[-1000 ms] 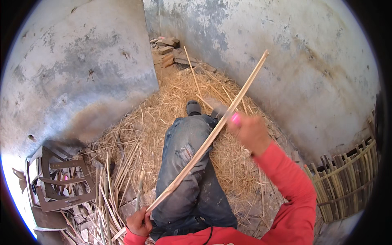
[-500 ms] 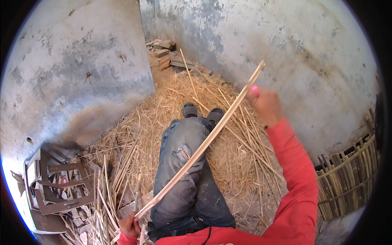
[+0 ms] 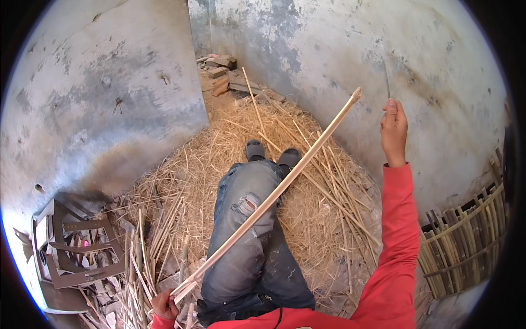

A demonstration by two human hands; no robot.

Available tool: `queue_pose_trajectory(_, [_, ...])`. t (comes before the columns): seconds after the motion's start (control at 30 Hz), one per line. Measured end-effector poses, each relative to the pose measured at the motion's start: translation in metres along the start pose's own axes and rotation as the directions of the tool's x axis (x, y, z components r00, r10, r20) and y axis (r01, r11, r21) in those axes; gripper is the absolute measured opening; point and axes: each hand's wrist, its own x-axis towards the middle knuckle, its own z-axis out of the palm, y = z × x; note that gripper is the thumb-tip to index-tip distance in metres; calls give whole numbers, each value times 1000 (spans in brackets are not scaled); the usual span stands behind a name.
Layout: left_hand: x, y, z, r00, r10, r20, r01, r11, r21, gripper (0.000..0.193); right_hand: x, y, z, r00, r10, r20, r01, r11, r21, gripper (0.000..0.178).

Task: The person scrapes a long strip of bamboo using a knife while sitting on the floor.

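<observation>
A long pale bamboo strip (image 3: pixel 274 193) slants across my lap, from the lower left up to the right past my shoes. My left hand (image 3: pixel 164 305) is closed round its lower end, beside my left hip. Its far end rests on nothing and sticks out toward the wall. Raised to the right, apart from the strip, my right hand (image 3: pixel 394 134) is closed on a knife. The thin grey knife blade (image 3: pixel 387 82) points up from the fist; the handle is hidden in my fingers.
Straw-like shavings (image 3: pixel 192 159) cover the floor around my legs. Split bamboo sticks (image 3: pixel 339 192) lie at the right, others (image 3: pixel 142 263) at the left. A broken brown frame (image 3: pixel 82 252) stands at lower left, a slatted bamboo basket (image 3: pixel 466 241) at right. Bricks (image 3: pixel 219 66) are heaped in the far corner.
My right hand has moved from beside the strip's upper end out to the right, and the knife blade now shows. The strip's lower end has shifted slightly left and down with my left hand.
</observation>
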Motion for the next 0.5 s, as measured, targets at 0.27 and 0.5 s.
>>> queue_pose_trajectory(0.27, [3, -1, 3, 996, -89, -8, 87, 989, -116, 30, -24, -28, 17, 973, -135, 187, 158, 980, -117, 49])
queue_pose_trajectory(0.5, [-3, -17, 7, 995, -97, 19, 98, 991, -88, 31, -56, -28, 38, 957, -32, 287, 116, 953, -281, 49])
